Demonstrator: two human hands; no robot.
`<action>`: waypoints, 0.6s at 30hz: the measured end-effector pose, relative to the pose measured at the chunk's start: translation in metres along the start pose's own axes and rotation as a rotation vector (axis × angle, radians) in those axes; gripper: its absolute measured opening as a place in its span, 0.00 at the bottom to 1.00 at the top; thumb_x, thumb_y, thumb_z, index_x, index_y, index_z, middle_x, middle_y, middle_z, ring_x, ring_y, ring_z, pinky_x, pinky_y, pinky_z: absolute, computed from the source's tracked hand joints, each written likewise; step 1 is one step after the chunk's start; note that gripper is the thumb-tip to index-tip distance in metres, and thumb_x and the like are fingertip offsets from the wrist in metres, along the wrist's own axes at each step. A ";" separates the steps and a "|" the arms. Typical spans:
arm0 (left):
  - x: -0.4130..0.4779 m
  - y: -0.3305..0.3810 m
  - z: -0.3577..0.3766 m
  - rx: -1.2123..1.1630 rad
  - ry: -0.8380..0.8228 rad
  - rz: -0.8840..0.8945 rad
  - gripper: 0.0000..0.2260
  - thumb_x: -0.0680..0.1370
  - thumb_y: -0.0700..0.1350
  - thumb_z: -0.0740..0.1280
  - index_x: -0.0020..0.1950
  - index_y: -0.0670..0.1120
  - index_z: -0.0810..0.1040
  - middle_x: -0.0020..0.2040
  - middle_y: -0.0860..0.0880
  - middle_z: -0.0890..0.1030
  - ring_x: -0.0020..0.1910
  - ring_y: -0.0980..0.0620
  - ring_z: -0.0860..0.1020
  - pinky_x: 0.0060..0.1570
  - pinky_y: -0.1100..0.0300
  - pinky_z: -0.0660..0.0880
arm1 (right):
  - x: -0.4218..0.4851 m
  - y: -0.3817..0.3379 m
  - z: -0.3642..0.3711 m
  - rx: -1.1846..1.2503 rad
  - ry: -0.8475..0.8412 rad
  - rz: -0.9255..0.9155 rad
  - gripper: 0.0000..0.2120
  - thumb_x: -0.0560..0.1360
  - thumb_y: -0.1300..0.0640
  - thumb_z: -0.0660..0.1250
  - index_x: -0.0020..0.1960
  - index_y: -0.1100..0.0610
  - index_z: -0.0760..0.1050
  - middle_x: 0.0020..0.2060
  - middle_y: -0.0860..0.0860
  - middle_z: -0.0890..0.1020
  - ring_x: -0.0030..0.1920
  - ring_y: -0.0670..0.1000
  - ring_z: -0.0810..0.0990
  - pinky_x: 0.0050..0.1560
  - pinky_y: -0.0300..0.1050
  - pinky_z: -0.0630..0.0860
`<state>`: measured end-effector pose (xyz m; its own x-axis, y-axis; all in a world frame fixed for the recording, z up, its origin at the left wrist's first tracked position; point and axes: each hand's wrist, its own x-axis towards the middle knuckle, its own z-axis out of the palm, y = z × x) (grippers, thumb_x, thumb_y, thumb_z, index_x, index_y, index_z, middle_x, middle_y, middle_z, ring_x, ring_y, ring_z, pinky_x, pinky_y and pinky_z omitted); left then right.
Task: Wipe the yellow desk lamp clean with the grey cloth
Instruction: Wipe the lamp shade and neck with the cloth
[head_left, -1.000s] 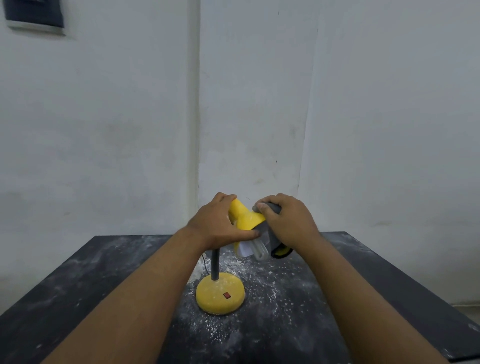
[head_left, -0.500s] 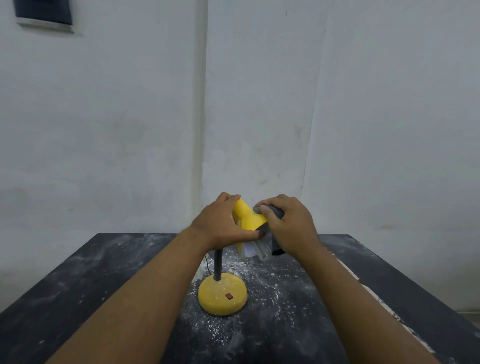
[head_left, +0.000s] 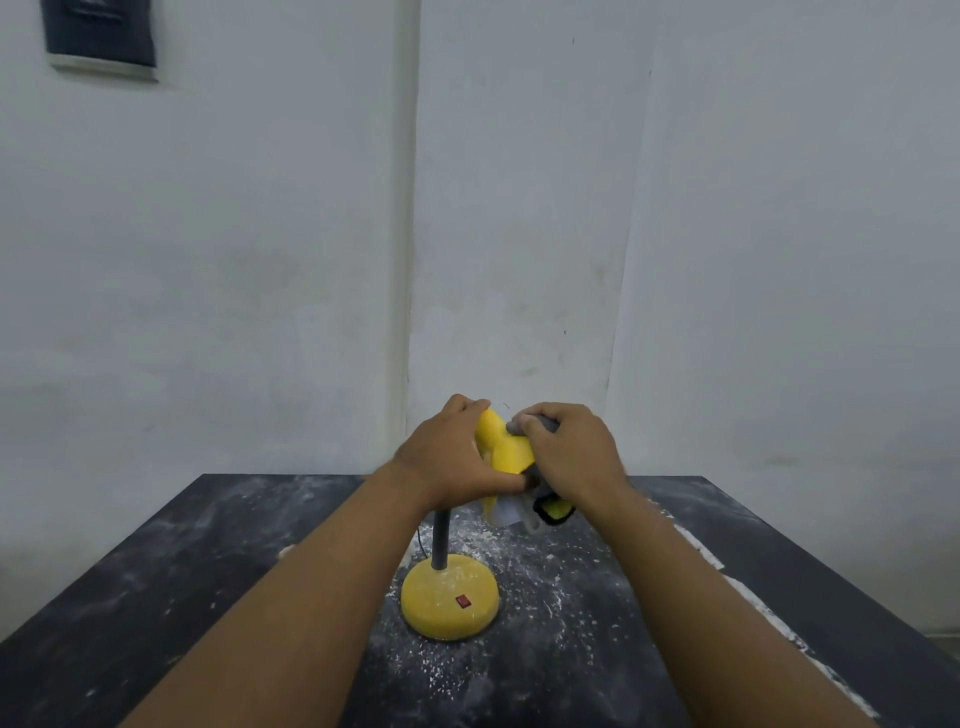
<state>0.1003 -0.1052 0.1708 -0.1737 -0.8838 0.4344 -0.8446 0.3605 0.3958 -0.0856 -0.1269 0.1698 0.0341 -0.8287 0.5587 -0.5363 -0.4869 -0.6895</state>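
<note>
The yellow desk lamp (head_left: 506, 451) stands mid-table on a round yellow base (head_left: 449, 597) with a red switch and a dark grey neck. My left hand (head_left: 452, 457) grips the lamp's head from the left. Pressed against the right side of the head, my right hand (head_left: 569, 454) holds the grey cloth (head_left: 535, 423), of which only a small part shows between the fingers. A pale bulb peeks out below the shade. White powder dusts the base.
The lamp sits on a black table (head_left: 156, 597) strewn with white powder, thickest around the base. A thin dark cord runs behind the neck. White walls meet in a corner behind; a dark framed panel (head_left: 101, 36) hangs upper left.
My right hand with the cloth has shifted slightly over the lamp's head, exposing more of the yellow rim below it. The left hand keeps its grip. The camera has tilted a little.
</note>
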 end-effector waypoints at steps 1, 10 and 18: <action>-0.001 -0.001 -0.001 -0.015 -0.001 -0.007 0.54 0.63 0.73 0.74 0.84 0.51 0.63 0.76 0.55 0.68 0.68 0.50 0.76 0.64 0.47 0.78 | -0.003 -0.002 0.002 -0.028 -0.009 -0.053 0.10 0.83 0.51 0.70 0.48 0.45 0.89 0.48 0.40 0.89 0.51 0.42 0.84 0.53 0.47 0.81; -0.001 -0.001 -0.001 -0.022 -0.003 -0.015 0.57 0.61 0.75 0.73 0.85 0.52 0.62 0.78 0.56 0.66 0.72 0.50 0.74 0.66 0.48 0.76 | -0.009 0.001 0.007 -0.017 0.059 -0.009 0.10 0.82 0.51 0.69 0.49 0.44 0.89 0.49 0.40 0.89 0.51 0.44 0.84 0.53 0.48 0.81; -0.001 0.002 -0.002 0.021 -0.002 -0.008 0.55 0.61 0.75 0.73 0.83 0.52 0.64 0.75 0.55 0.69 0.68 0.50 0.76 0.64 0.47 0.78 | -0.004 -0.001 0.004 -0.031 0.026 0.048 0.10 0.82 0.48 0.68 0.51 0.44 0.89 0.51 0.40 0.89 0.53 0.47 0.85 0.55 0.49 0.82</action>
<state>0.0998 -0.1026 0.1729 -0.1677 -0.8875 0.4292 -0.8565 0.3467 0.3824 -0.0817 -0.1238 0.1662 -0.0144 -0.8434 0.5371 -0.5627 -0.4372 -0.7016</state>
